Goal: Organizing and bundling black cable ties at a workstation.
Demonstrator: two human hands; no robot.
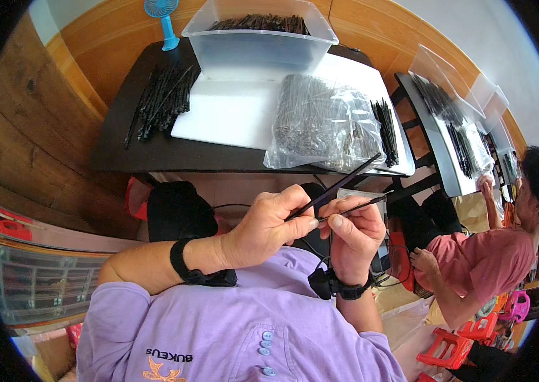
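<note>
My left hand (263, 223) is closed, with a long thin black stick (346, 179) pinched between thumb and fingers. The stick slants up to the far right, and its tip ends just in front of the table edge. Close beside it, my right hand (357, 235) pinches a thinner dark rod (360, 207) that points right and looks thicker near its far end. The fingertips of both hands almost meet in front of my chest. Where the near ends of the two pieces lie is partly hidden by my fingers.
On the black table (116, 149) lie a pile of black sticks (162, 95), a white board (222, 114), a clear bag of thin pieces (320, 118) and a translucent bin (257, 54). A blue fan (166, 28) stands behind. A person (486, 261) sits at another table on the right.
</note>
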